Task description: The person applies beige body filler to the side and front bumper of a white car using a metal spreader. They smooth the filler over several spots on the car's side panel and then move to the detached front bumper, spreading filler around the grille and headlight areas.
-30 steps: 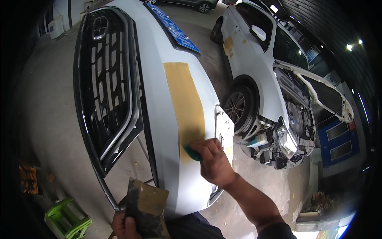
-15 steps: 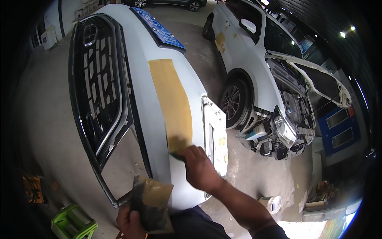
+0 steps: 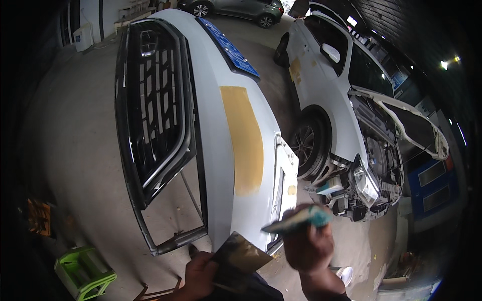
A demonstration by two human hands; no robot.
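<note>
A white car bumper (image 3: 216, 150) with a black grille (image 3: 155, 110) stretches away in front of me. Yellow-tan body filler (image 3: 243, 143) lies on it as a long smooth band. My left hand (image 3: 200, 275) grips a flat, square-cornered putty board (image 3: 243, 253) smeared with dark residue and tan filler, held near the bumper's close end. My right hand (image 3: 309, 248) is raised to the right of the board, blurred by motion. It is closed around a putty spreader (image 3: 296, 220) with teal on its end, whose edge points left, apart from the bumper.
A white car (image 3: 326, 90) with its front end stripped stands at right, its headlight (image 3: 364, 183) exposed. A green stool (image 3: 84, 273) is at lower left. A white bucket (image 3: 345, 275) stands beside my right forearm. A dark car (image 3: 236, 10) is parked at the back.
My right hand has lifted the spreader off the filler's near end and drawn it back to the right. The putty board has tilted and moved right. The whole view has shifted.
</note>
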